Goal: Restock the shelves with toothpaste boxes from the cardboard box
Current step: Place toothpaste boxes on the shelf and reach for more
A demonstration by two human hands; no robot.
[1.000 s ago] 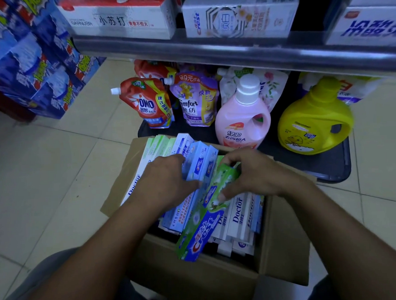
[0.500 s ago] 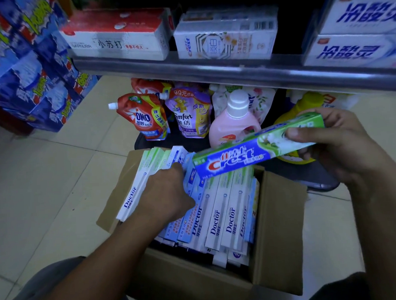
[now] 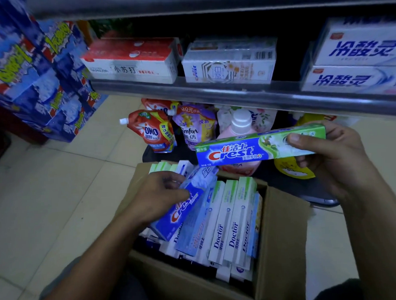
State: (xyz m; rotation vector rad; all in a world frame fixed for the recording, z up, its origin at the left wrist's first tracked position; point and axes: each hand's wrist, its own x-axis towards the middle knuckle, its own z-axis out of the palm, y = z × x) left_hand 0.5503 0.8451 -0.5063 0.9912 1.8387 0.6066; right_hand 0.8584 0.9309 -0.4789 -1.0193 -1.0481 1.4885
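From the head camera, looking down: the open brown cardboard box [image 3: 283,236] sits on the tiled floor in front of me, and I place everything else from it.

Above its far right corner, my right hand [image 3: 334,158] holds one long green-and-blue Crest toothpaste box [image 3: 248,149] level and clear of the carton. My thumb lies across its front face and the other fingers [image 3: 305,163] are curled behind its green end.

Over the carton's left side, my left hand [image 3: 158,196] is inside the opening, pinching a blue Crest toothpaste box [image 3: 183,206] that is tilted up out of the stack.

The carton is packed with upright white Doctor toothpaste boxes [image 3: 233,222] and paler blue ones beside them.

Beyond and above the carton runs the grey metal shelf [image 3: 213,91]. It carries a red-and-white box [image 3: 133,60], a white Crest multipack [image 3: 230,63] and white boxes with blue characters [image 3: 355,61].

Between the carton and that shelf, low down, stand an orange OMO pouch [image 3: 151,131], a purple Comfort pouch [image 3: 194,127], a pink bottle [image 3: 239,126] and a yellow jug [image 3: 289,169].

As I judge it, I am near the start. One box is lifted out but not shelved, a second is only being drawn, and the carton looks close to full. Nearly all the stocking remains, and a dark gap on the shelf above the carton's right side looks like room for it.
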